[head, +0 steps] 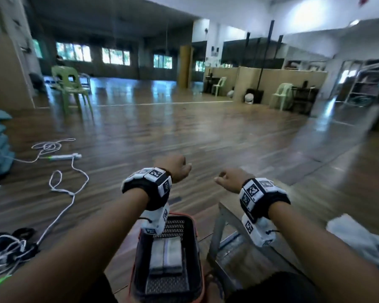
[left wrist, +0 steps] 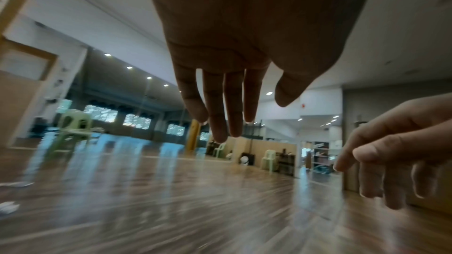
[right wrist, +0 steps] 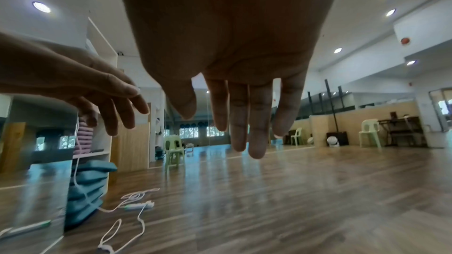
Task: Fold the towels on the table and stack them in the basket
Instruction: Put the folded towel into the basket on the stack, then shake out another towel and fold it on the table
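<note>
- The left hand hung with its fingers straight and slack, holding nothing; the wrist view showed only air and floor beneath them.
- The right hand was likewise released, its fingers drooping loosely and apart, gripping nothing. Both hands were raised side by side, near each other but not touching, probably a pause between towels.
- Below and behind the left fingers, towards the person's body, sat the dark mesh plastic basket with an orange rim, on the floor beside the table, likely so a folded piece could be dropped straight down.
- Inside it lay a folded grey towel with a pale stripe, flat on the bottom, apparently the start of the stack.
- Behind the right fingers and out to their right, a crumpled white towel rested on the grey-framed table, seemingly the next to fold.
- Far out to the left of the fingers, a white cable with a power strip trailed over the wooden floor.
</note>
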Demonstrator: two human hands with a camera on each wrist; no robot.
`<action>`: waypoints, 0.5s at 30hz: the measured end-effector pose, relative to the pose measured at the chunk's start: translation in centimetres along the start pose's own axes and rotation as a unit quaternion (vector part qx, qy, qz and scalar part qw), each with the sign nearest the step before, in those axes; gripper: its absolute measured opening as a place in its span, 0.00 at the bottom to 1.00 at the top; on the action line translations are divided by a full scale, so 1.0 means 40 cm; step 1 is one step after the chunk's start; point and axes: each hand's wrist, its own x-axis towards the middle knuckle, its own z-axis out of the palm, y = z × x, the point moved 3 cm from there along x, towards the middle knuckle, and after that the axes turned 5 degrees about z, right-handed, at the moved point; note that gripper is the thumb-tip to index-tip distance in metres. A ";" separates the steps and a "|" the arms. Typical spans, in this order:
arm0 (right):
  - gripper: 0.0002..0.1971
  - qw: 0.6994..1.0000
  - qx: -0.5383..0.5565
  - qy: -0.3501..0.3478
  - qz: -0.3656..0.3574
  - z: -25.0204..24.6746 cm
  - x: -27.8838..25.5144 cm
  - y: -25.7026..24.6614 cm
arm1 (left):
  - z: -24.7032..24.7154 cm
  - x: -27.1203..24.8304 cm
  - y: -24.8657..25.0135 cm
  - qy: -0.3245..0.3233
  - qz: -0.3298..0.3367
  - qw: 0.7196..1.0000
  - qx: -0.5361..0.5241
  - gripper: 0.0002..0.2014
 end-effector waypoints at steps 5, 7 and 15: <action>0.18 0.997 -0.004 0.046 0.056 -0.100 -0.176 0.112 | -0.059 -0.058 0.176 0.023 0.093 0.995 -0.011 0.17; 0.18 0.995 -0.002 0.050 0.084 -0.120 -0.243 0.160 | -0.050 -0.070 0.238 0.013 0.121 0.992 -0.012 0.17; 0.10 0.976 0.018 0.114 0.185 -0.168 -0.458 0.380 | 0.038 -0.081 0.494 -0.016 0.248 0.968 -0.017 0.18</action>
